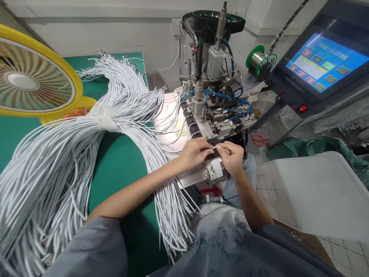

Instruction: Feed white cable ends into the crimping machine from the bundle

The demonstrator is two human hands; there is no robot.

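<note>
Yellow-framed, the fan sits at 10 o'clock from the thin white strand, and the white cable bundle lies at 9 o'clock on the green table. The left hand, fingertips pressed together, pinches that strand from 9 o'clock, with the machine at 12 o'clock; the right hand, likewise closed, pinches it from 3 o'clock. The display occupies 2 o'clock.

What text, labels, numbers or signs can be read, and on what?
None reads for certain.
Screen: title and buttons, too blurred.
Console, below screen: tiny line, too small.
White label on cylinder: triangular mark; characters too small.
Shirt: print, illegible.
</note>
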